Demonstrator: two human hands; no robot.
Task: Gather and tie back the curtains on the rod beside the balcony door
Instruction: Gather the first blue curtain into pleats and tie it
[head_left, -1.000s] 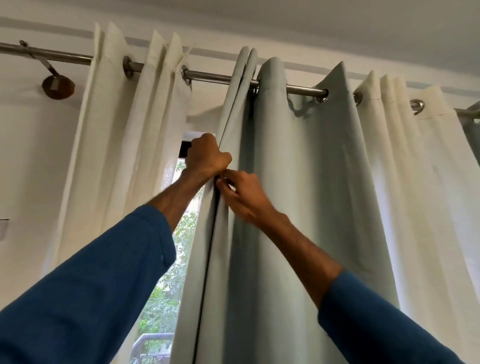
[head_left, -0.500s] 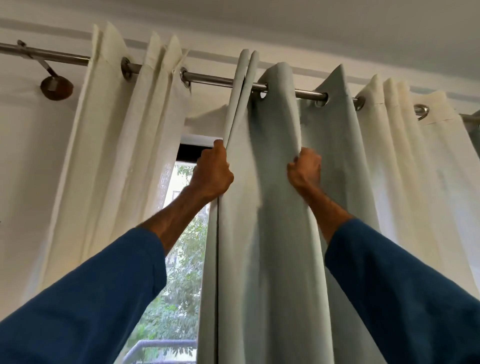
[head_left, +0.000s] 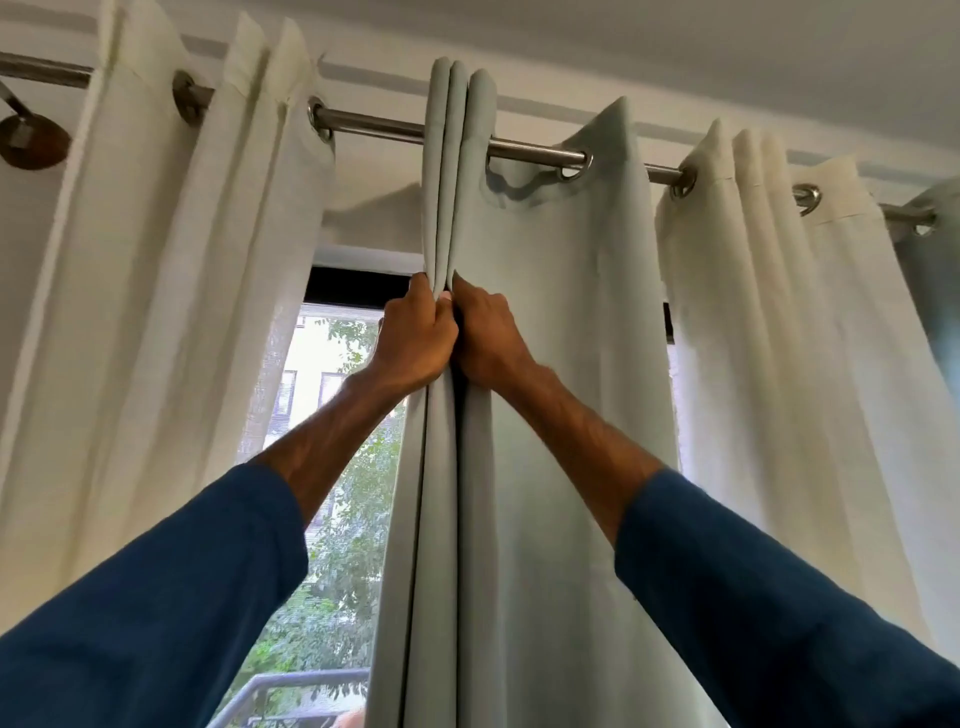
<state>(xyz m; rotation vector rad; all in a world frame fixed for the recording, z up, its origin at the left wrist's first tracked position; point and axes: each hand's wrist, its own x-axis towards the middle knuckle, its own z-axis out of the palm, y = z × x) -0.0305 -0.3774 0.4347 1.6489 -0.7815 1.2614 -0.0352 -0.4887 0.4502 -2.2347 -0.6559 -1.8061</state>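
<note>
While the left grip (head_left: 415, 338) and right grip (head_left: 488, 338) both clench gathered pleats of the grey curtain (head_left: 550, 415) below the rod (head_left: 374, 124), a loosened pinch would likely spill the folds, and a hard tug could strain the eyelets (head_left: 587, 163). The grey curtain hangs from the rod, long axis vertical, pointing down.

Bright backlight through window (head_left: 332, 395), soft indoor shadows, wide-angle edge distortion
</note>
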